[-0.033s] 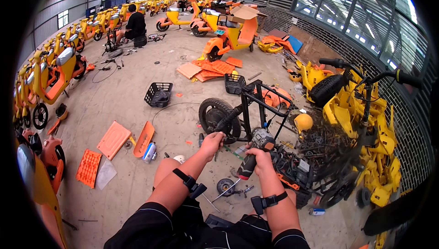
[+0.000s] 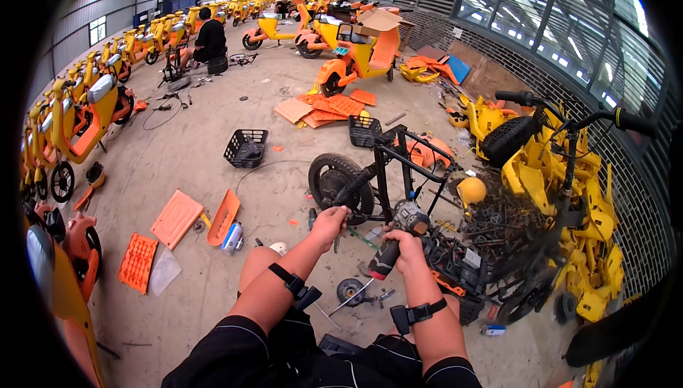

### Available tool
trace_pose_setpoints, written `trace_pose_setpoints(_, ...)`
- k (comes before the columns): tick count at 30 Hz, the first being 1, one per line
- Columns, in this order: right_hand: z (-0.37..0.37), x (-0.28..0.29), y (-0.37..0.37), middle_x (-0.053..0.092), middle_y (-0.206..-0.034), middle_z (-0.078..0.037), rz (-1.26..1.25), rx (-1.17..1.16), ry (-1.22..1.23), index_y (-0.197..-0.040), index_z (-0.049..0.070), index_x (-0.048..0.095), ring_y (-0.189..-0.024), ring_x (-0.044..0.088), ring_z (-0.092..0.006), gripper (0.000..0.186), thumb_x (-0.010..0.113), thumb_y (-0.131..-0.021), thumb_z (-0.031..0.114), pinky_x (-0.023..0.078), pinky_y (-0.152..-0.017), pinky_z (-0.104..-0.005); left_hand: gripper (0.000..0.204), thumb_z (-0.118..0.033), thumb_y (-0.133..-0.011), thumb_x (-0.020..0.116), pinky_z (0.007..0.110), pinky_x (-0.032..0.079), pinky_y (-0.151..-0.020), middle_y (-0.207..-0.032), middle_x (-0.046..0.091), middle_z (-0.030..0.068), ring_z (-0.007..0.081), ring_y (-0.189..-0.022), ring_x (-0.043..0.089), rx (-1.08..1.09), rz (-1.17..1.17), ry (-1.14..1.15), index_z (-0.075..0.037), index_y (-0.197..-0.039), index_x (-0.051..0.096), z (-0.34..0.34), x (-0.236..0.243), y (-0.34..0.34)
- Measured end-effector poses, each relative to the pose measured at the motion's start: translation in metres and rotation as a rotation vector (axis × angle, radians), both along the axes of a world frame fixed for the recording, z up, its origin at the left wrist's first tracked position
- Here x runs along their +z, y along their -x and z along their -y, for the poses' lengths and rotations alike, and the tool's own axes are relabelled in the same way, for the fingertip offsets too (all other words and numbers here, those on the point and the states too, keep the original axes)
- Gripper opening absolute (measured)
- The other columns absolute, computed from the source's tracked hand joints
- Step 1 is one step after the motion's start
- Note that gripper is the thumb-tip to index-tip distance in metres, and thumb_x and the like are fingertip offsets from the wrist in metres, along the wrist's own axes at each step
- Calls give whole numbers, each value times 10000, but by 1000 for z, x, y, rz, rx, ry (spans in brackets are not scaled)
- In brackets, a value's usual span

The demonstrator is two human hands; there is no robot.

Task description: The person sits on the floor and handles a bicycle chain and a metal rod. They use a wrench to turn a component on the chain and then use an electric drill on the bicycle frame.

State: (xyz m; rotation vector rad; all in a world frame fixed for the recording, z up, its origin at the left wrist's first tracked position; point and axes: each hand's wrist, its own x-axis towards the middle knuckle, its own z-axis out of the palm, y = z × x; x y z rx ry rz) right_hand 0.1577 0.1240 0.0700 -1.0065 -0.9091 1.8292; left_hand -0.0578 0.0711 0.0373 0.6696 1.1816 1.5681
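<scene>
My right hand (image 2: 405, 247) is wrapped around the handle of a grey and black cordless power driver (image 2: 408, 216). Its black and red lower end sticks out toward me. In front of my left knee, my left hand (image 2: 330, 226) is closed in a pinch beside the black rear wheel (image 2: 329, 183). What the fingers hold is too small to make out. Both hands are at the near side of a stripped black scooter frame (image 2: 384, 174), whose handlebar (image 2: 569, 121) rises at the right. A thin metal T-shaped rod (image 2: 348, 298) shows below the driver, between my legs.
Dark scrap and fasteners (image 2: 509, 228) lie right of the frame, before a heap of yellow panels (image 2: 594, 235). Two black crates (image 2: 245, 147) stand ahead. Orange panels (image 2: 179, 217) and a can (image 2: 233, 238) lie left. Scooters (image 2: 92, 121) line the left; a person (image 2: 210, 38) sits farther off.
</scene>
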Motion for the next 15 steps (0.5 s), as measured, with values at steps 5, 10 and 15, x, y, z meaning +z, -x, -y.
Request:
trace_pose_setpoints(5,-36,-23,-13,659,-937,-129,-219,-74,389,-970,1,576,-787,627,-253,206,616,-770,28,536,-762,-403,299,-313,-1017,548,244,402,-581,-755,517,-30,77,-638,468,-25,-3,-24,-30,-1002,643,-9,-1,-15)
trace_pose_setpoints(10,-51,-32,-6,645,-953,-126,-366,-204,464,-1048,34,514,-810,634,-284,281,601,-820,172,556,-805,-471,330,-339,-999,583,233,374,-573,-709,516,-38,67,-623,455,-24,-5,-22,-21,-1007,672,-20,-2,-40)
trace_pose_setpoints(15,-57,-27,-10,637,-973,-102,-514,-214,497,-1003,40,559,-877,634,-298,258,582,-826,226,528,-861,-478,294,-333,-995,595,237,401,-594,-726,518,-35,75,-638,474,-86,11,-16,-49,-1004,669,-29,-2,-57)
